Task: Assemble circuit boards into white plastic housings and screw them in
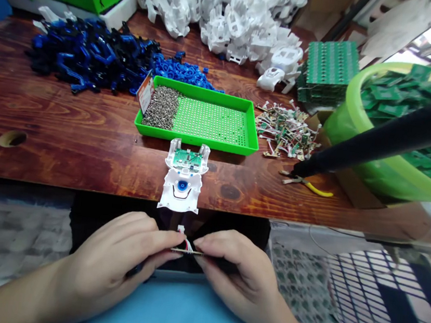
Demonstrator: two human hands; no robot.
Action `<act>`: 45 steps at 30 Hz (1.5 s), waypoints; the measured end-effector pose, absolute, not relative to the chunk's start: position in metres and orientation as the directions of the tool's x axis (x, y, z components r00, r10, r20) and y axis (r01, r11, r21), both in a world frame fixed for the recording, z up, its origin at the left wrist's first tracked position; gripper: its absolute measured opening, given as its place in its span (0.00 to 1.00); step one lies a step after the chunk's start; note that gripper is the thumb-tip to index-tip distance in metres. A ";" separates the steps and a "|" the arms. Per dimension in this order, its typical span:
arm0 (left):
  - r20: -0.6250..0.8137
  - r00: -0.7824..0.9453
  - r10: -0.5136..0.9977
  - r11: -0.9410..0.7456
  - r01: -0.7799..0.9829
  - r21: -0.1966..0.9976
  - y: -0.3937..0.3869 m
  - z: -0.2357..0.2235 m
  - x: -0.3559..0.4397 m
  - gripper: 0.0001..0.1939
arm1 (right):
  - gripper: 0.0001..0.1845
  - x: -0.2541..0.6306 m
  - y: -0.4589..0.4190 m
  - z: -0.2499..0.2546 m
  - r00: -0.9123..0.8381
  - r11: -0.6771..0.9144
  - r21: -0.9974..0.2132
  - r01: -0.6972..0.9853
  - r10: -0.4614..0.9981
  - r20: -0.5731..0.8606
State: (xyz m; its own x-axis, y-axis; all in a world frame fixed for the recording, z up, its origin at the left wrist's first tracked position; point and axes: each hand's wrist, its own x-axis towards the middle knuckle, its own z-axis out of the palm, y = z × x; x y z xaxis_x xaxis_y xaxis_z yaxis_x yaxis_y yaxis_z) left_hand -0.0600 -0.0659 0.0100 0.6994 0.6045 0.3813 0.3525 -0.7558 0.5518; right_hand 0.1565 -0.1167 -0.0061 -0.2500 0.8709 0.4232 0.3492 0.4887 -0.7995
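Note:
My left hand (pixel 117 259) and my right hand (pixel 236 274) meet below the table edge, over my lap. Both pinch a small thin circuit board with short coloured wires and a white connector (pixel 186 246), held edge-on between the fingertips. Just beyond them, at the table's front edge, lies a white plastic shell (pixel 183 178) with a green board fitted in its top and a blue round part in its middle.
A green tray (pixel 220 125) holds a heap of screws at its left end. Blue and black plastic parts (pixel 94 57) and white shells (pixel 233 17) are piled behind. Wired boards (pixel 286 131), stacked green boards (pixel 329 65), a lime tub (pixel 376 165), yellow-handled cutters (pixel 307 183) and a black pole (pixel 392 131) sit right.

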 end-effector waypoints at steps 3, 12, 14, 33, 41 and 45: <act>0.390 0.691 0.609 -0.759 0.364 0.540 -0.066 0.011 -0.060 0.09 | 0.15 0.155 -0.116 -0.006 -0.224 0.494 -0.774 0.397 0.870 0.440; 0.407 0.658 0.633 -0.749 0.388 0.537 -0.065 0.014 -0.057 0.08 | 0.14 0.149 -0.114 -0.003 -0.159 0.460 -0.773 0.437 0.885 0.437; 0.393 0.652 0.648 -0.730 0.386 0.564 -0.065 0.013 -0.058 0.08 | 0.15 0.149 -0.114 -0.004 -0.180 0.476 -0.760 0.442 0.877 0.445; 0.317 0.631 0.708 -0.611 0.321 0.724 -0.069 0.009 -0.059 0.09 | 0.10 0.149 -0.112 -0.007 -0.185 0.518 -0.764 0.385 0.854 0.486; 0.338 0.643 0.687 -0.624 0.284 0.728 -0.068 0.009 -0.060 0.11 | 0.09 0.154 -0.113 -0.006 -0.191 0.411 -0.825 0.388 0.911 0.365; 0.327 0.662 0.675 -0.623 0.273 0.733 -0.068 0.013 -0.059 0.12 | 0.24 0.160 -0.116 0.000 -0.258 0.431 -0.806 0.405 0.900 0.352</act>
State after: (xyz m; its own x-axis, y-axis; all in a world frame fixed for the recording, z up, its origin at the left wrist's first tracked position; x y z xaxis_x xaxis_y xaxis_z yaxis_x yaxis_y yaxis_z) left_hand -0.0594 -0.0682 0.0133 0.6618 0.6747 0.3268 0.2728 -0.6227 0.7334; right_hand 0.1597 -0.1161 -0.0001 -0.2577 0.8998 0.3521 0.4046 0.4315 -0.8063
